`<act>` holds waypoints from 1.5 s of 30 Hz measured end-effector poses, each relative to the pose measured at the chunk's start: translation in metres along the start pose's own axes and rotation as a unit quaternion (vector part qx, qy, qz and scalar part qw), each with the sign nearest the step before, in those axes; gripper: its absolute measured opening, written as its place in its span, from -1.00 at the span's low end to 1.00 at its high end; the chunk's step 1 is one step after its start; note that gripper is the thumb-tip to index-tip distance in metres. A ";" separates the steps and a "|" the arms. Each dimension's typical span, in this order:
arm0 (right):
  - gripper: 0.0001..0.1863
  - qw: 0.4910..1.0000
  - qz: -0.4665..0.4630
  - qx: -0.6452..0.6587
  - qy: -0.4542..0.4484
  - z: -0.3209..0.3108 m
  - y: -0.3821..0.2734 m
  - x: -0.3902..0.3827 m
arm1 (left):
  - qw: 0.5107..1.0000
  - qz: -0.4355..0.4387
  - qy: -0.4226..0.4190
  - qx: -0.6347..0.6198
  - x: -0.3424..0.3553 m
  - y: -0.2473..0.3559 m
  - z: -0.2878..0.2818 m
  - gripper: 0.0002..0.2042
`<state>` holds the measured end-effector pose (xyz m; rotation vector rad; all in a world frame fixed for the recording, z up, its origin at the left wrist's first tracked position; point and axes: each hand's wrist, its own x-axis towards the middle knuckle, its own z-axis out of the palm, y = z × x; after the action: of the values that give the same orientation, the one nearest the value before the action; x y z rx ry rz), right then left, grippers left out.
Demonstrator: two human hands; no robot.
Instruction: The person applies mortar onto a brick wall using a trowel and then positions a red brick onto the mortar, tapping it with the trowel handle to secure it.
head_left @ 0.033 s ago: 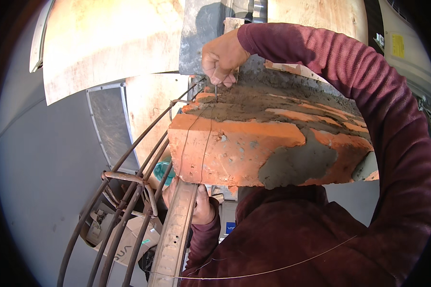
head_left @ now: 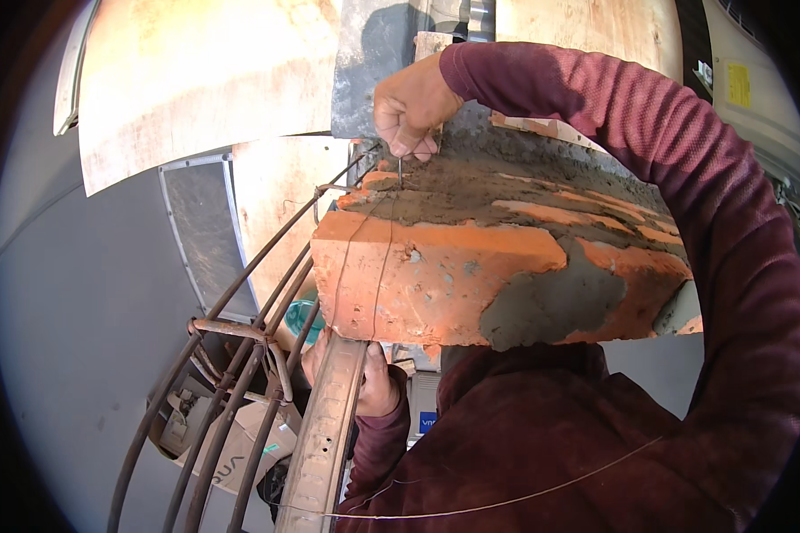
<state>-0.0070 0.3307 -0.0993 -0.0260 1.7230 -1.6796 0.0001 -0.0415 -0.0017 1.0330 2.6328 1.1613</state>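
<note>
The right hand (head_left: pixel 411 111) is at the far left end of the brickwork, its grip closed, thumb and fingertips pinching a thin metal pin (head_left: pixel 400 173). The pin stands upright, its lower end at the mortar (head_left: pixel 471 186) on top of the wall. Two strands of thin wire (head_left: pixel 381 284) run from near the pin over the edge and down the near face of the orange brick (head_left: pixel 436 293) at the wall's left end.

Below, the left hand (head_left: pixel 380 386) has its grip wrapped around a long metal channel (head_left: pixel 320 435), thumb on the right side and fingers partly hidden on the left. The channel's upper end is at the brick's lower edge, where the strands arrive. A grey mortar patch (head_left: pixel 556 302) covers part of the face farther right.

Left of the channel, rusty reinforcing bars (head_left: pixel 240 382) slope past, tied by a bent stirrup (head_left: pixel 231 329). Behind them are a teal bucket (head_left: pixel 298 315) and a cardboard box (head_left: pixel 267 435). A loose wire (head_left: pixel 418 515) curves across the near side, in front of the dark red sweatshirt (head_left: pixel 542 426).
</note>
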 end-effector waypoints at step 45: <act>-0.10 0.957 -0.137 0.100 0.237 0.052 0.001 0.083 | 0.997 -0.023 0.040 -0.065 -0.005 -0.005 0.008 -0.41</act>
<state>-0.0422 0.2464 -0.1335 0.2636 1.9472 -2.1956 0.0037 -0.0420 -0.0113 0.9167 2.5837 1.3697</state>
